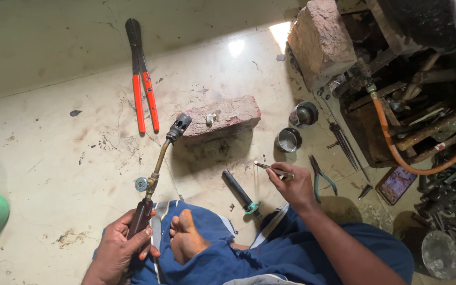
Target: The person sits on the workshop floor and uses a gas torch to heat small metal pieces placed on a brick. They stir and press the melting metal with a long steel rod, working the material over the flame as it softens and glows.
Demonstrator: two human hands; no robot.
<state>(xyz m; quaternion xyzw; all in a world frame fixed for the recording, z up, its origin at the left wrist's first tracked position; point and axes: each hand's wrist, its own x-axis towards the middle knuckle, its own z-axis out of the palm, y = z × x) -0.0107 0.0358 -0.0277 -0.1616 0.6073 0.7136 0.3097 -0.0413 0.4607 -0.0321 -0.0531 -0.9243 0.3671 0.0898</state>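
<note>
My left hand [120,247] grips the dark handle of a gas torch [157,166]. Its brass tube runs up to a black nozzle that rests against a red brick [228,115]. A small pale piece [210,119] lies on top of that brick. My right hand [294,186] pinches a pair of metal tweezers [270,168] just above the floor, to the right of the brick. I sit cross-legged in blue trousers, one bare foot [186,237] between my hands.
Red-handled bolt cutters [142,79] lie at the back left. A dark tool with a green end [241,192], teal pliers [320,177], two small metal bowls [288,140] and a larger brick [320,39] are nearby. An orange hose [397,153], a wooden toolbox and a phone [397,184] crowd the right.
</note>
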